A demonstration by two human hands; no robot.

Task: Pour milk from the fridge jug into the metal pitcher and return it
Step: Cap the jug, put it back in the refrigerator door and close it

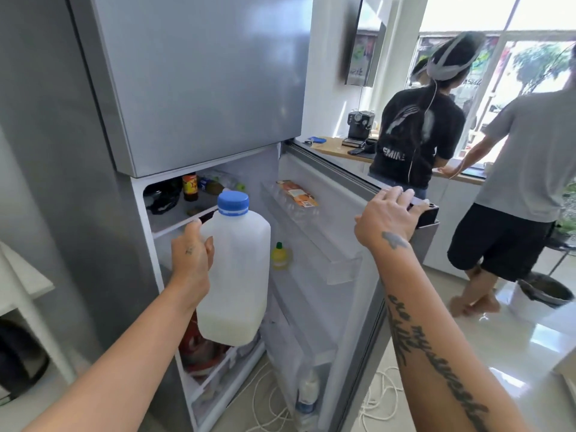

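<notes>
Left hand: the left hand (191, 255) is at about 8 o'clock from the middle of the view, fingers wrapped round the handle side of the milk jug (235, 269), thumb on top; it carries the jug's full weight.

Milk jug: translucent plastic with a blue screw cap (233, 203), held upright in the air in front of the open fridge compartment, touching no shelf. Only a shallow layer of milk shows at the bottom.

Right hand: the right hand (388, 215) is at 3 o'clock, laid flat over the top edge of the fridge door (330, 232), fingers together and curled over the rim, holding it open.

Door shelves: a yellow lemon-shaped squeeze bottle (280, 255) sits just beyond the jug; a small white bottle (308, 391) stands in the lowest door bin at 6 o'clock.

Metal pitcher: nowhere that I can see; the counter with the espresso machine (360, 127) lies at 1 o'clock, behind two other people.

Step in hand: the jug is at the fridge mouth; from this alone I cannot tell whether it is coming out or going back.

Next move: either way, the jug must stay upright and clear of the door shelves, and the door swings shut only once the left arm is out of its path.
</notes>
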